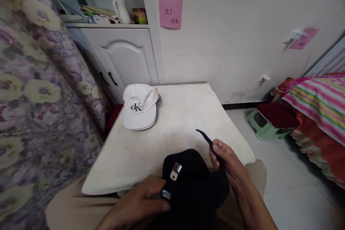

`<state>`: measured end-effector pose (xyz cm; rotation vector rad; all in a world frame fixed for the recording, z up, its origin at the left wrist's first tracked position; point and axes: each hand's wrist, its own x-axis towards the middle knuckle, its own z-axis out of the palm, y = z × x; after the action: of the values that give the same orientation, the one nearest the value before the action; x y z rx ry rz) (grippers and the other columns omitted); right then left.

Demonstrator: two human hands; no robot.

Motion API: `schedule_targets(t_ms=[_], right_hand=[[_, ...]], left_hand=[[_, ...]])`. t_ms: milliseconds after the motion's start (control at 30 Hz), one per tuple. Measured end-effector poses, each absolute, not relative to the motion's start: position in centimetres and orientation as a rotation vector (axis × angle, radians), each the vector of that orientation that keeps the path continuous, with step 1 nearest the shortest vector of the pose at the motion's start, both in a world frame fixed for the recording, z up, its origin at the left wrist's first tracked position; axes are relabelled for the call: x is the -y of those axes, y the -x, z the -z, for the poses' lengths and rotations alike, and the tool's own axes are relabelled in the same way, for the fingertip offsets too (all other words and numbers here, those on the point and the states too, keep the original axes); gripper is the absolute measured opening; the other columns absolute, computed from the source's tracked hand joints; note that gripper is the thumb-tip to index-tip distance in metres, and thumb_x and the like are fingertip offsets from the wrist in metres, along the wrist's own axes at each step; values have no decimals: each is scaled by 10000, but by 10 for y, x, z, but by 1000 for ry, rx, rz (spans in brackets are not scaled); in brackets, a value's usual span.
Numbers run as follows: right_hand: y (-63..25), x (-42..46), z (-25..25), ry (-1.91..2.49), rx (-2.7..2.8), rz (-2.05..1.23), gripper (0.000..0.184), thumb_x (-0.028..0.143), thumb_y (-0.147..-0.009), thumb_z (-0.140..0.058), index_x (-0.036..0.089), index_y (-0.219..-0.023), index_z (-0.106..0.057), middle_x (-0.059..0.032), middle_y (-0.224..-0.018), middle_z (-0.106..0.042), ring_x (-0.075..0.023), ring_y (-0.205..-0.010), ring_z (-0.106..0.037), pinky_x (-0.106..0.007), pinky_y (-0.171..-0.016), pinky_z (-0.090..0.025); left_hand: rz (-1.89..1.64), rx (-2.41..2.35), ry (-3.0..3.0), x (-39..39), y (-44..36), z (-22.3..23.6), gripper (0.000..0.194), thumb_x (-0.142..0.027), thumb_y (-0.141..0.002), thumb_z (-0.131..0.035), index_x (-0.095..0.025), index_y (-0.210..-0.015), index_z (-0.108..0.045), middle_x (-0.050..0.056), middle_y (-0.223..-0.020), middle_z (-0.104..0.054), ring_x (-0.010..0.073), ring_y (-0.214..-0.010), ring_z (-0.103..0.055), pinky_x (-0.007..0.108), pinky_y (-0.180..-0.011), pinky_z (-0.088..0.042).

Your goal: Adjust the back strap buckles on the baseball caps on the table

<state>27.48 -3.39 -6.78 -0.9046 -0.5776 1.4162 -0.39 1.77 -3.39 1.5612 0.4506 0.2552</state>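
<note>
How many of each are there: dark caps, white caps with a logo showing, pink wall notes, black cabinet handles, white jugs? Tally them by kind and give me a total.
Dark caps: 1
White caps with a logo showing: 1
Pink wall notes: 2
Black cabinet handles: 2
White jugs: 1
Total: 7

- Room in a home, apparently a bedroom.
- Left: floral curtain (45,93).
- Far left: white cabinet (129,55), a white jug (122,10) on its shelf (107,26).
- Right: striped, ruffle-edged bedding (320,97) beside a low green stool (261,131).
</note>
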Motion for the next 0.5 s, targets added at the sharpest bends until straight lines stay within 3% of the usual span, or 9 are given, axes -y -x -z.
schedule_targets(t_ms=[100,167,267,367,433,500], right_hand=[[-280,41,71,899,621,-1397,287,413,-831,-745,180,-785,-583,47,-589,-549,-55,-443,-411,-159,-445,-346],[-284,47,72,867,665,-1409,300,456,-833,-733,169,-859,-650,7,-672,-610,-79,-525,-491,-174,-512,-407],[-287,58,73,785,732,-1466,495,596,-778,-728,162,-1016,-718,-73,-879,-701,-160,-747,-619,-237,-692,-496],[-286,64,76,709,800,-1534,671,695,-651,-766,176,-1074,-735,-102,-996,-736,-233,-873,-662,-318,-837,-510],[-284,65,78,686,856,-1575,663,631,-566,-853,186,-1046,-746,-83,-965,-752,-229,-823,-677,-311,-794,-523],[-280,64,78,652,879,-1594,500,486,-571,-903,189,-949,-764,-43,-853,-758,-183,-703,-673,-258,-679,-525]], left_hand=[[-381,-474,-1478,-22,1,35,326,-419,-815,-701,-154,-635,-641,-27,-594,-442,117,-587,-378,239,-570,-317],[-542,-527,-1342,-23,-5,31,279,-413,-778,-750,-156,-680,-702,-15,-604,-519,124,-592,-439,236,-584,-357],[-761,-560,-1076,-24,-18,18,198,-366,-736,-804,-178,-781,-763,14,-680,-651,158,-651,-567,244,-625,-435],[-941,-543,-846,-27,-33,2,177,-295,-708,-833,-202,-846,-770,15,-701,-699,175,-680,-642,248,-664,-495],[-1018,-547,-731,-30,-40,-6,209,-259,-700,-840,-208,-889,-766,15,-716,-718,183,-706,-677,255,-706,-527],[-1055,-564,-664,-33,-44,-11,228,-236,-697,-843,-202,-906,-759,16,-737,-732,190,-730,-700,261,-738,-547]])
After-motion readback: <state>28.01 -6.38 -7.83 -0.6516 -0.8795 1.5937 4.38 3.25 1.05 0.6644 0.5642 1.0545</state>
